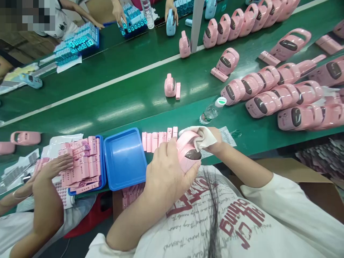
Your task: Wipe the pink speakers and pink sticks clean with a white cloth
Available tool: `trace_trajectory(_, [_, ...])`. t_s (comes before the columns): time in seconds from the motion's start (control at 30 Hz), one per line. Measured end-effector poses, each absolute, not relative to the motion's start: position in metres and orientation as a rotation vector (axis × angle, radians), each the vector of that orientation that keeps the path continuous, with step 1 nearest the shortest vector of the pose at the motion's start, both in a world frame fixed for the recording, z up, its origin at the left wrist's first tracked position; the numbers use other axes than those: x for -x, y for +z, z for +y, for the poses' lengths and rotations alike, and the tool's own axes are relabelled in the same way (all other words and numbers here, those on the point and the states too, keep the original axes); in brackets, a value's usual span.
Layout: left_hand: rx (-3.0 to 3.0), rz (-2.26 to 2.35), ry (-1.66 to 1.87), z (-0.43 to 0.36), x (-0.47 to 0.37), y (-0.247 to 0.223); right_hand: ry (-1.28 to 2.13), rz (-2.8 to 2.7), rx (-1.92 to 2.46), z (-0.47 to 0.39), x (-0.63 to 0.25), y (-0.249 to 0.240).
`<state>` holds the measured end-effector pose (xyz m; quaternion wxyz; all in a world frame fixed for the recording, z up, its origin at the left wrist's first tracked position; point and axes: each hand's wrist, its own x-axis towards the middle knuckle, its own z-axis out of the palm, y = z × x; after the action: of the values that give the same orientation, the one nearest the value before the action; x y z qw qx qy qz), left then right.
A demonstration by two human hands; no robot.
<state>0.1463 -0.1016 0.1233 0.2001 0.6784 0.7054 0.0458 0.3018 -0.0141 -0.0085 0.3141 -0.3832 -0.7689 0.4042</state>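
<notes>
A pink device (185, 157) with a loop handle and a dark oval window is held in front of my shirt. My left hand (168, 170) is wrapped round its lower body, thumb near the window. In my right hand (215, 138) is a white cloth (201, 134), which lies against the handle and upper side of the device. Several small pink boxes (154, 141) stand in a row just beyond my left hand. A clear bottle (211, 113) lies tilted in view past the cloth.
An empty blue tray (125, 157) sits left of my hands, beside a blue tray heaped with pink boxes (83, 168), where another person's hand rests. Rows of pink devices (264, 104) stand at the right. Co-workers handle blue items across the green conveyor (129, 95).
</notes>
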Motion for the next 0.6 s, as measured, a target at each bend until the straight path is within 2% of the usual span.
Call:
trace_trajectory(0.23, [-2.110, 1.980, 0.116, -0.1038, -0.1430, 0.1212, 0.358, -2.031, 0.589, -0.0149, -0.3007, -0.0024])
trace_trajectory(0.4, [-2.170, 1.993, 0.252, -0.1052, -0.1384, 0.1205, 0.421, -2.068, 0.660, -0.0208, -0.3062, -0.0048])
trace_trajectory(0.6, [-2.160, 1.967, 0.204, -0.1032, -0.1403, 0.1214, 0.421, -2.015, 0.672, -0.0218, -0.3054, -0.0065])
